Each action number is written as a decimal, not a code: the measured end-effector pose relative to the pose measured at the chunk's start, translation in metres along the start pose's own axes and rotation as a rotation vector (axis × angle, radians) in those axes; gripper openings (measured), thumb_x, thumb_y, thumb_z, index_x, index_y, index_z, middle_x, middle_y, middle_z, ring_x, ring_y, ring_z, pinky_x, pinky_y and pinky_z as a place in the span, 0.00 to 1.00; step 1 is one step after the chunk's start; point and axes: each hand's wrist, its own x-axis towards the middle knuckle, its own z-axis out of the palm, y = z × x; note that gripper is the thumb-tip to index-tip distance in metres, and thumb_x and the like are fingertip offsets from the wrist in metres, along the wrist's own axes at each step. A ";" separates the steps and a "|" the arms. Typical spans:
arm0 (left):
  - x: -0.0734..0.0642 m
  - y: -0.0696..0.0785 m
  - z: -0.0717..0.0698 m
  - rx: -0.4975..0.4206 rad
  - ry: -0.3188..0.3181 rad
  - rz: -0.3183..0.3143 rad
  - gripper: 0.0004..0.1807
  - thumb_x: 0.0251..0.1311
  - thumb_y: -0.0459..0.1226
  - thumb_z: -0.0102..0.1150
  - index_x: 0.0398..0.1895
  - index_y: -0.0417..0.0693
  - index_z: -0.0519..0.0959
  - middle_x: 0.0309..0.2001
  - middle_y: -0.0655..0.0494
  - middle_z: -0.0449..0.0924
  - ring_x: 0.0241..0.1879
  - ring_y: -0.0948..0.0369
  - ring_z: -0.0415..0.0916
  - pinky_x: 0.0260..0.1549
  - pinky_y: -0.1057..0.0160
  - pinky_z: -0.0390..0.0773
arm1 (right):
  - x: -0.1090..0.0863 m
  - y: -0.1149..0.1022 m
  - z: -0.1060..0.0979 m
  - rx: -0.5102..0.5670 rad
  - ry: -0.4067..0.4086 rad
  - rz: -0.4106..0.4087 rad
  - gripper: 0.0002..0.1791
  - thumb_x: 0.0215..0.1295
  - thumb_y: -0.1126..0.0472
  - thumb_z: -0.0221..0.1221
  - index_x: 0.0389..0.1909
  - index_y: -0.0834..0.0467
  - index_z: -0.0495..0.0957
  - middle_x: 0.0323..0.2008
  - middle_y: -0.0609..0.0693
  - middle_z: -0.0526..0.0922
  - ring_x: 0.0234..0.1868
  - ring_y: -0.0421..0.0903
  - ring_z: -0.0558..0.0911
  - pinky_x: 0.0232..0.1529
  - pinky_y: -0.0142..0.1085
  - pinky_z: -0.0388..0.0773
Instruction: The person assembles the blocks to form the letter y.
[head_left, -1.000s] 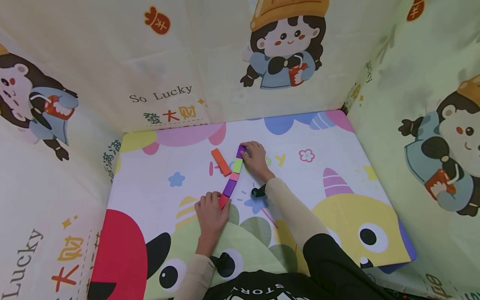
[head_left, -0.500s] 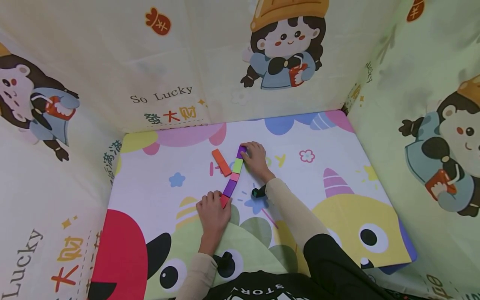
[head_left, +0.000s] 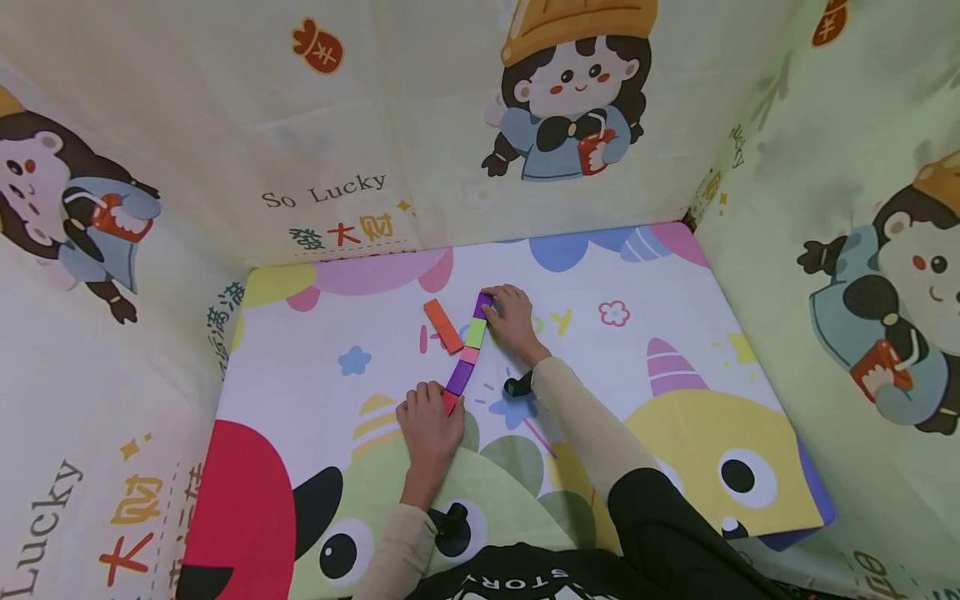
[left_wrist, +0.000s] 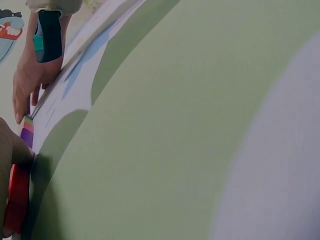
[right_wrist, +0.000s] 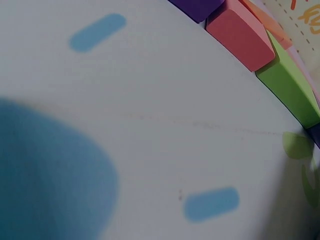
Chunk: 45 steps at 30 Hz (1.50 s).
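Note:
A slightly bent row of blocks runs up the middle of the mat in the head view. At its near end my left hand [head_left: 429, 425] grips a red block [left_wrist: 18, 195], thumb on one side and fingers on the other. Beyond it lie a purple block [head_left: 460, 377], a pink block [right_wrist: 240, 34] and a green block [right_wrist: 287, 82], set end to end. My right hand [head_left: 513, 323] pinches the second purple block [head_left: 482, 306] at the far end, its fingers over the top and right side. An orange block [head_left: 443, 326] slants just left of the row.
The blocks lie on a printed mat [head_left: 390, 325] with cartoon figures. Patterned cloth walls [head_left: 435, 125] rise at the back and both sides. A dark wrist device [left_wrist: 49, 37] sits on the right wrist.
My left hand has shifted slightly to the right with the red block. My right hand and the other blocks look nearly still.

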 end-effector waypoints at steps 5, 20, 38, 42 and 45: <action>0.000 0.001 -0.001 -0.012 0.003 -0.002 0.21 0.63 0.48 0.68 0.44 0.39 0.76 0.39 0.43 0.78 0.42 0.44 0.74 0.48 0.43 0.71 | 0.000 -0.002 0.000 -0.002 0.000 -0.007 0.21 0.79 0.53 0.57 0.68 0.52 0.76 0.69 0.53 0.77 0.78 0.56 0.64 0.81 0.56 0.49; 0.001 0.012 -0.011 -0.043 -0.090 -0.123 0.22 0.64 0.47 0.69 0.48 0.39 0.74 0.43 0.41 0.77 0.46 0.43 0.73 0.50 0.43 0.71 | -0.002 -0.005 -0.002 -0.020 -0.013 -0.014 0.22 0.79 0.53 0.56 0.69 0.53 0.75 0.69 0.54 0.77 0.78 0.56 0.64 0.81 0.57 0.49; -0.007 -0.002 -0.021 -0.164 -0.071 -0.124 0.18 0.63 0.45 0.71 0.45 0.43 0.76 0.43 0.44 0.79 0.48 0.44 0.72 0.53 0.41 0.66 | 0.001 -0.007 0.000 -0.019 -0.018 -0.033 0.22 0.79 0.53 0.56 0.69 0.53 0.75 0.68 0.54 0.77 0.78 0.56 0.64 0.81 0.57 0.49; -0.006 -0.001 -0.021 -0.153 -0.059 -0.097 0.18 0.63 0.45 0.71 0.45 0.43 0.76 0.42 0.44 0.78 0.47 0.44 0.72 0.52 0.41 0.66 | 0.001 -0.005 -0.001 -0.021 -0.010 -0.031 0.22 0.79 0.53 0.56 0.69 0.53 0.75 0.69 0.55 0.76 0.78 0.56 0.64 0.81 0.57 0.49; -0.006 0.000 -0.021 -0.134 -0.066 -0.086 0.18 0.62 0.45 0.71 0.44 0.43 0.76 0.42 0.45 0.78 0.47 0.43 0.72 0.51 0.42 0.67 | 0.000 -0.003 -0.001 -0.024 -0.003 -0.031 0.22 0.79 0.53 0.56 0.68 0.54 0.75 0.68 0.55 0.77 0.77 0.57 0.65 0.81 0.57 0.50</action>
